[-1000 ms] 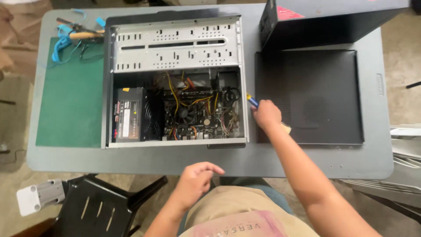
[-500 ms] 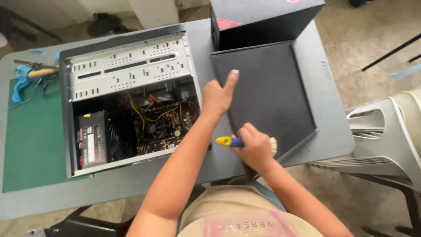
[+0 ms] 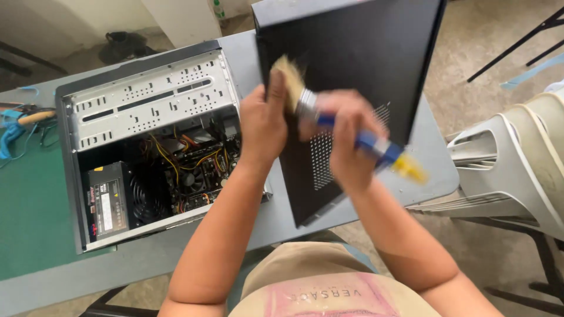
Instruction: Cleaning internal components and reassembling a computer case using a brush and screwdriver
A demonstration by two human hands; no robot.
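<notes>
My left hand (image 3: 262, 124) grips the left edge of a black computer side panel (image 3: 364, 64), which is lifted and tilted up off the grey table (image 3: 147, 258). My right hand (image 3: 342, 141) is closed around a paintbrush with a blue and yellow handle (image 3: 385, 151); its pale bristles (image 3: 288, 73) rest against the panel near my left hand. A perforated vent patch (image 3: 322, 158) shows on the panel's lower part. The open computer case (image 3: 147, 147) lies on the table to the left, its wiring and power supply exposed.
A green mat (image 3: 32, 217) covers the table's left part, with blue and wooden-handled tools (image 3: 23, 117) at its far corner. Stacked white plastic chairs (image 3: 517, 164) stand at the right. A dark bag (image 3: 123, 44) lies on the floor beyond the table.
The side panel, flat on the table before, is now raised and tilted toward me in my left hand. My right hand has brought the brush up from the table edge onto the panel.
</notes>
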